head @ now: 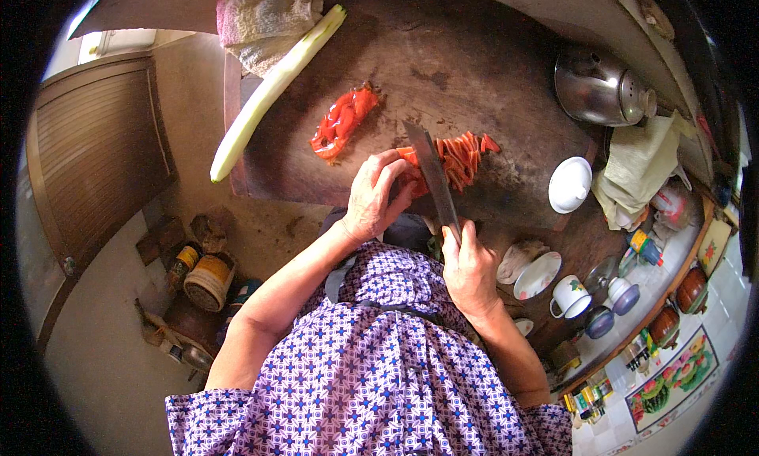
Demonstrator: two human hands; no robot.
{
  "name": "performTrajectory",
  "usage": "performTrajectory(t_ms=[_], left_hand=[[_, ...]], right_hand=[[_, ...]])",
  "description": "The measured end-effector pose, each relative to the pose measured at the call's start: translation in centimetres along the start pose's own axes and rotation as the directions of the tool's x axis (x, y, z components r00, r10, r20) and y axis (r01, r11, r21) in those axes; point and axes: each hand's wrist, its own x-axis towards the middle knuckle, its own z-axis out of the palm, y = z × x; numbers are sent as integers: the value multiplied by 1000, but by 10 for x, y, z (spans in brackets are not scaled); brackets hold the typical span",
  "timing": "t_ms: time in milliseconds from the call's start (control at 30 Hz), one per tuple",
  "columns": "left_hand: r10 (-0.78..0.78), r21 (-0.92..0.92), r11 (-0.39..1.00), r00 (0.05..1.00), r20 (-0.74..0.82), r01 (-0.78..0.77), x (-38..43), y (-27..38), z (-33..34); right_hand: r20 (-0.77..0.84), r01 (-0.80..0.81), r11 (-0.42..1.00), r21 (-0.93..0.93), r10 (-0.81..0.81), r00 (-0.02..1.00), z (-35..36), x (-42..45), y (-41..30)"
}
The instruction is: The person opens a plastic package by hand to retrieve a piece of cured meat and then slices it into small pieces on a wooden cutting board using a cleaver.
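Note:
My right hand (471,266) grips the handle of a broad kitchen knife (434,174), its blade reaching up between my left hand and a row of thin red slices (462,158), perhaps of tomato or pepper. With bent fingers, my left hand (376,192) presses on the uncut red piece (415,182) just left of the blade; the fingers partly hide it. Farther left on the dark wooden board (474,82) lies another glossy red piece (344,121), skin or flesh side unclear. A long, pale, peeled vegetable (276,94) lies slantwise across the board's left edge.
A cloth (267,23) hangs at the upper left. At the right stand a metal kettle (599,91), a white lid (570,185), a pale cloth (637,165), a plate (537,275) and an enamel mug (572,297). A tub (209,283) sits low at the left.

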Motion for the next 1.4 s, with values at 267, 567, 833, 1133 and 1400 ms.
performTrajectory(t_ms=[267, 567, 833, 1133, 1400], left_hand=[[11, 21, 1000, 1000, 7, -11, -5, -9, 5], [-5, 22, 1000, 1000, -28, 6, -2, 0, 3], [-16, 14, 1000, 998, -55, 17, 1, 2, 2], [-20, -4, 1000, 996, -82, 20, 3, 2, 4], [-85, -11, 996, 988, -127, 84, 1, 18, 12]], right_hand=[[34, 35, 999, -9, -35, 999, 0, 10, 0], [162, -1, 998, -67, 12, 987, -5, 29, -13], [47, 51, 998, -39, -49, 998, 21, 37, -3], [-79, -65, 982, 175, 80, 994, 19, 45, 23], [-96, 12, 987, 158, 4, 995, 13, 29, 19]])
